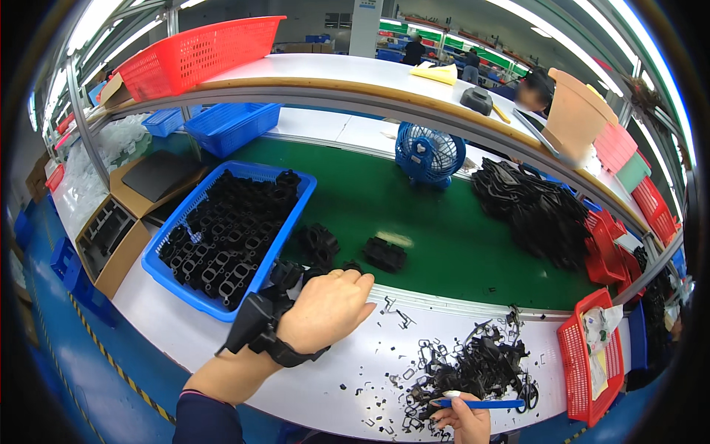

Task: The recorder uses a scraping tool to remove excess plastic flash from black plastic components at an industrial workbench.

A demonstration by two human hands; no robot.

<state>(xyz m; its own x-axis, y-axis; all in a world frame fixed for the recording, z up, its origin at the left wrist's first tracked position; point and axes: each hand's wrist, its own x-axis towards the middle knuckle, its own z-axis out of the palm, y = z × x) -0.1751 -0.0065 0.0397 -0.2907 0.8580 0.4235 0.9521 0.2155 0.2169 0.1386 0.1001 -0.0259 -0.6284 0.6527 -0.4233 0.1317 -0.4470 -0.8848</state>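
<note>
My left hand (329,309), with a black strapped device (270,325) on its wrist, reaches to the near edge of the green belt. Its fingers curl around a black plastic part (351,266), mostly hidden behind the hand. Two similar parts lie just beyond on the belt: a black part (319,246) and a separate black part (385,254). At the lower right, my right hand (464,420) is closed on a slim blue pen-shaped tool (488,404), held nearly level. Under it spreads a heap of black plastic scraps (484,359) on the white table.
A blue basket (159,263) full of black parts stands at left, beside an open cardboard box (122,244). A blue fan (429,153) and a pile of black parts (529,207) are across the belt. A red basket (573,355) stands right; a shelf (333,87) crosses above.
</note>
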